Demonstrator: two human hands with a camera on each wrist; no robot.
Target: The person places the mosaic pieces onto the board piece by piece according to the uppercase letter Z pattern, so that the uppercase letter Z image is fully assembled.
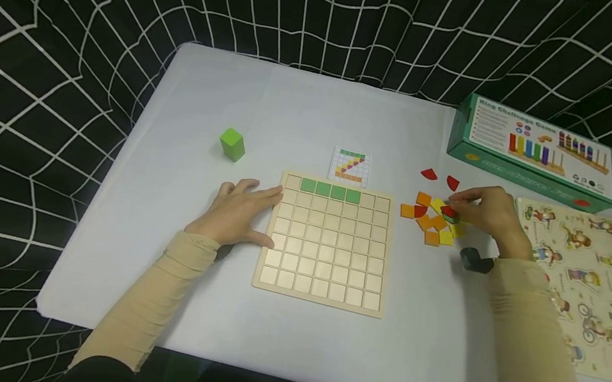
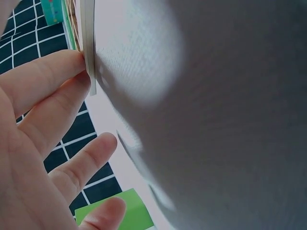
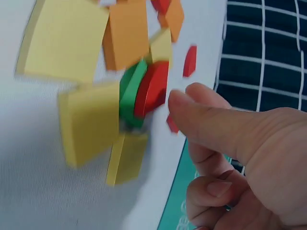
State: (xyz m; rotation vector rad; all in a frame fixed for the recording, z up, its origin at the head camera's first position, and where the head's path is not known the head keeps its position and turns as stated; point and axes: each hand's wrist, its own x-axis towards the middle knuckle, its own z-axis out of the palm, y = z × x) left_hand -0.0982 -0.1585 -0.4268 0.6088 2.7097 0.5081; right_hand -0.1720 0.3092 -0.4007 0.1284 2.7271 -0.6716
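Note:
A wooden grid board [image 1: 328, 245] lies before me, with several green squares [image 1: 331, 190] in its top row. My left hand [image 1: 236, 211] rests against the board's left edge, fingers spread; in the left wrist view its fingertips [image 2: 81, 76] touch the rim. At the board's right lies a loose group of orange squares [image 1: 432, 239], yellow squares [image 1: 445, 237] and red quarter-round pieces [image 1: 420, 212]. Over this group is my right hand [image 1: 491, 212]. In the right wrist view, its thumb and forefinger are just beside a red piece [image 3: 152, 88] leaning on a green piece [image 3: 132, 96], with nothing visibly pinched.
A printed pattern card [image 1: 350, 167] lies behind the board. A green block [image 1: 233, 144] stands at the back left. To the right are a green game box [image 1: 537, 154] and a picture puzzle board [image 1: 593, 300]. White netting over dark cloth surrounds the white table [image 1: 287, 337].

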